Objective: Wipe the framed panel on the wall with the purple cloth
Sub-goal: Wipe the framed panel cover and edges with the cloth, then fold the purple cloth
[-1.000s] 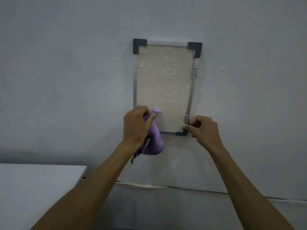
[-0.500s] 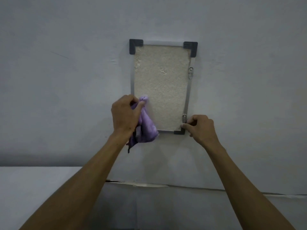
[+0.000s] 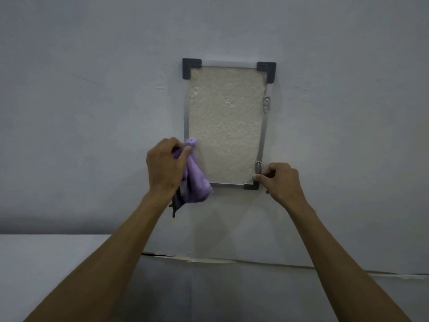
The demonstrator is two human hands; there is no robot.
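While the left hand is raised to the wall, its fingers are curled tightly around the purple cloth, which is gathered into a bunch. The top tip of the cloth sticks out above the fingers and touches the left edge of the framed panel, in its lower part. The rest of the cloth hangs down under the hand, and it covers the lower left corner of the frame. A dark tag or thread hangs from the bottom of the cloth, near the wrist.

The right hand is at the lower right corner of the panel. Its fingers are bent, and the thumb and first finger pinch the frame edge just beside the black corner piece and the small metal clip above it.

The panel itself is a tall rectangle with a rough cream surface, a thin metal frame and black pieces at the corners that I can see. A second metal clip sits higher on its right side. The panel is fixed flat on a pale grey wall. Below, at the left, a light flat surface meets the wall, and a crack line runs across the wall under the arms.
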